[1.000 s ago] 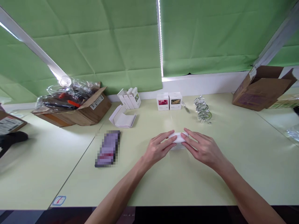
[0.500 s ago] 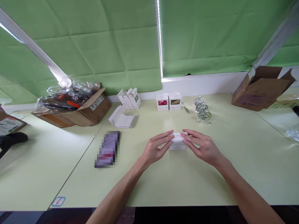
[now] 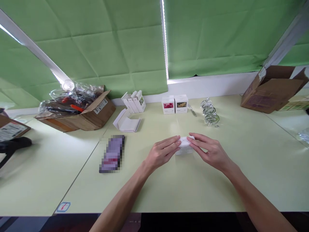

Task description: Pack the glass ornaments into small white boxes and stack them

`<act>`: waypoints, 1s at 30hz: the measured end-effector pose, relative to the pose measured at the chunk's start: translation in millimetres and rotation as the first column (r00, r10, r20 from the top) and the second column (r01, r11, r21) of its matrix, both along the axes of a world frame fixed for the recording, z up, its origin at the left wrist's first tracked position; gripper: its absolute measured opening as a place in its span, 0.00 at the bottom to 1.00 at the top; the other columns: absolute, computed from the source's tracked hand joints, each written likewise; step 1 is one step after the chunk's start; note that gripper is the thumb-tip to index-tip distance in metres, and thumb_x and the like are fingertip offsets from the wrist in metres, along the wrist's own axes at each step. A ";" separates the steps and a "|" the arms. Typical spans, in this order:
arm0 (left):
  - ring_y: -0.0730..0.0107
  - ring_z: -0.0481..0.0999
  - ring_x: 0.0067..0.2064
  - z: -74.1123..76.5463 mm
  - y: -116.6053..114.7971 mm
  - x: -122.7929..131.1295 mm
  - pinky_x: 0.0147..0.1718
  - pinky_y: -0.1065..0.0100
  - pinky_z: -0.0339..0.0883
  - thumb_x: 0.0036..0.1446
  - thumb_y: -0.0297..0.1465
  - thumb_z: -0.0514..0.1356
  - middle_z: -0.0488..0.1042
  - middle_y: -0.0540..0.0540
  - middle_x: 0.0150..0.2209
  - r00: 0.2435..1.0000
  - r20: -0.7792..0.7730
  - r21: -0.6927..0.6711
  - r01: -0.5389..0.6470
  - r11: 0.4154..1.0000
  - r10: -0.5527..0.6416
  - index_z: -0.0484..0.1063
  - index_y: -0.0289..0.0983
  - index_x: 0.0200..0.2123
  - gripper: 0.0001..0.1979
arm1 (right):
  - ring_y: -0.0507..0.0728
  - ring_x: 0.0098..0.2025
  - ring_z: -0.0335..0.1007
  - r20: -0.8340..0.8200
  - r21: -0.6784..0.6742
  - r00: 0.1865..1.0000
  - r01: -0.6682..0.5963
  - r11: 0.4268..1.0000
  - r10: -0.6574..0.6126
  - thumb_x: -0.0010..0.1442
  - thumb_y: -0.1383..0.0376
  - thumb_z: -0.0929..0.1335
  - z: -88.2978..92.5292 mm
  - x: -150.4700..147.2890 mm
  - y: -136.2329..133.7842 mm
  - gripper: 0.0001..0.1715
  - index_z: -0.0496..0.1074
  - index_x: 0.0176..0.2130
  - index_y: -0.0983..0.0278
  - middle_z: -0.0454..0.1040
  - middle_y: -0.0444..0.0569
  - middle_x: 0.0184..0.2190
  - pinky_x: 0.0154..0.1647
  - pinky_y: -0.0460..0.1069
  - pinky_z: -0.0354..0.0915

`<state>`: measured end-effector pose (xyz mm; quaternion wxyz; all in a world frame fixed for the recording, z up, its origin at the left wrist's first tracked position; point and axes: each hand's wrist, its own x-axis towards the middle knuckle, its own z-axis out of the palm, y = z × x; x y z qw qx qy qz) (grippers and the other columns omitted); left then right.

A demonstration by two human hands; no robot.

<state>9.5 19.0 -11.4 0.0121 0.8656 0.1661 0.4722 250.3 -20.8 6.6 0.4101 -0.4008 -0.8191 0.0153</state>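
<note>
Pinching a small white box [image 3: 184,141] by both ends at the middle of the table [image 3: 217,187], left hand [image 3: 160,154] and right hand [image 3: 210,150] fingertips closed on its upper edge. Risen from the flatter press of a second ago; likely a lighter hold, box barely shifted. Beyond, an open white carton [image 3: 126,122], two printed boxes [image 3: 174,104], a glass spiral [image 3: 209,112]; farthest, green blinds [image 3: 116,48].

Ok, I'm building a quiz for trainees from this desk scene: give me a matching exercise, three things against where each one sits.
Things:
1. small white box
2. clear coil
3. cardboard box of plastic-wrapped items

Places:
A. left side of the table
B. beyond the right hand, toward the wall
C. pinched between the left hand and the right hand

Pairs: 1-C, 2-B, 3-A
</note>
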 end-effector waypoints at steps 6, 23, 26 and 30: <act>0.61 0.79 0.55 0.3 -1.9 2.2 0.50 0.60 0.81 0.63 0.22 0.61 0.79 0.43 0.52 1.000 -0.010 0.056 -0.025 0.998 0.025 0.69 0.39 0.58 0.21 | 0.56 0.40 0.81 0.061 0.069 0.998 0.003 0.998 -0.007 0.67 0.67 0.67 0.7 1.8 1.1 0.14 0.79 0.50 0.63 0.79 0.56 0.50 0.39 0.50 0.78; 0.62 0.79 0.54 -6.5 -3.7 6.5 0.56 0.58 0.75 0.62 0.23 0.61 0.80 0.45 0.51 0.995 -0.039 0.146 -0.089 0.985 0.096 0.68 0.42 0.59 0.22 | 0.60 0.41 0.81 0.238 0.181 0.961 0.103 0.978 -0.145 0.67 0.66 0.66 5.0 -5.5 -5.9 0.14 0.79 0.48 0.61 0.79 0.56 0.52 0.38 0.52 0.77; 0.59 0.76 0.58 -6.8 -7.0 8.5 0.56 0.57 0.75 0.61 0.25 0.63 0.75 0.41 0.57 0.995 0.023 0.049 -0.097 0.994 0.095 0.71 0.42 0.55 0.19 | 0.59 0.41 0.81 0.184 0.165 0.976 0.088 0.982 -0.119 0.67 0.66 0.66 2.0 -4.4 -3.9 0.14 0.78 0.50 0.61 0.79 0.56 0.53 0.38 0.52 0.77; 0.60 0.78 0.56 -3.5 -12.8 11.8 0.52 0.59 0.77 0.64 0.27 0.61 0.72 0.37 0.60 0.986 0.115 -0.257 -0.089 0.962 0.122 0.70 0.40 0.56 0.18 | 0.60 0.48 0.80 0.101 0.112 0.992 0.070 0.991 -0.082 0.68 0.67 0.65 -3.7 -5.0 -2.3 0.19 0.73 0.57 0.61 0.74 0.57 0.58 0.42 0.51 0.78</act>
